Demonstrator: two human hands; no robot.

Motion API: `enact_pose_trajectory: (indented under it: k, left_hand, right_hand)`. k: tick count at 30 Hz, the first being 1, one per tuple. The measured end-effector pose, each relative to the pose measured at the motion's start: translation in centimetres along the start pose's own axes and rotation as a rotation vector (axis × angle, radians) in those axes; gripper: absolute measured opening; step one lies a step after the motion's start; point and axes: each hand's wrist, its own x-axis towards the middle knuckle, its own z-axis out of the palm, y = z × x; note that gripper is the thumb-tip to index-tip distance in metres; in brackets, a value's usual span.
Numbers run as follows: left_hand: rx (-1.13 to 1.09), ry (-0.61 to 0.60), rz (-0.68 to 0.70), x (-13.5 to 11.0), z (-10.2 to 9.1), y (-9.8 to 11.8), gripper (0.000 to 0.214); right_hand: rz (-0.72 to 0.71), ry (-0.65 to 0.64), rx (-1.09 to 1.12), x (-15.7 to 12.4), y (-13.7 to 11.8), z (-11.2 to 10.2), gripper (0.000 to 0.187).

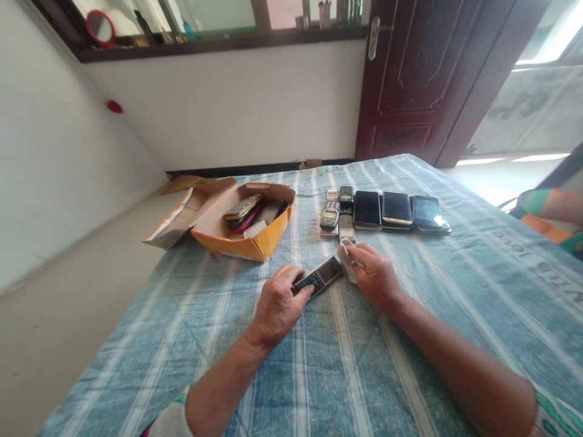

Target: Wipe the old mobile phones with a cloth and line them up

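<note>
My left hand is closed around the lower end of a dark keypad phone, its thumb lying over the keys. The phone's screen end points up and to the right. Just beyond that end, my right hand pinches a whitish cloth, bunched between thumb and fingers. Whether the cloth touches the phone I cannot tell. Behind my right hand, several old keypad phones lie grouped on the striped bedspread. To their right, stacks of touchscreen phones form a row.
An open orange cardboard box stands at the left with several phones inside, its lid flap folded outward. A dark red door and a windowsill with small items are behind. Colourful fabric shows at the right edge.
</note>
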Motion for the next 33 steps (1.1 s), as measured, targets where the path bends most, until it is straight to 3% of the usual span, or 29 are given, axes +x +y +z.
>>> enact_pose_trajectory:
  k: [6,15,25,29,33]
  left_hand:
    - [-0.004,-0.036,-0.031,0.0,0.1,-0.1,0.010]
    - [-0.008,-0.046,-0.033,-0.1,0.3,-0.2,0.009]
    - [-0.009,-0.183,-0.083,-0.1,-0.3,0.4,0.027]
    - [-0.006,-0.188,-0.081,-0.1,-0.1,0.3,0.026]
    - [-0.001,-0.189,-0.075,-0.1,0.1,0.1,0.022]
  right_hand:
    - [-0.110,-0.045,-0.041,-0.7,-0.8,0.7,0.037]
    - [-0.224,-0.245,-0.286,-1.1,-2.5,0.7,0.029]
    - [-0.376,-0.183,-0.428,-1.1,-2.6,1.1,0.027]
    - [-0.433,-0.147,-0.555,-1.2,-2.9,1.5,0.026]
    - [-0.507,-0.166,-0.520,-1.4,-3.6,2.0,0.024]
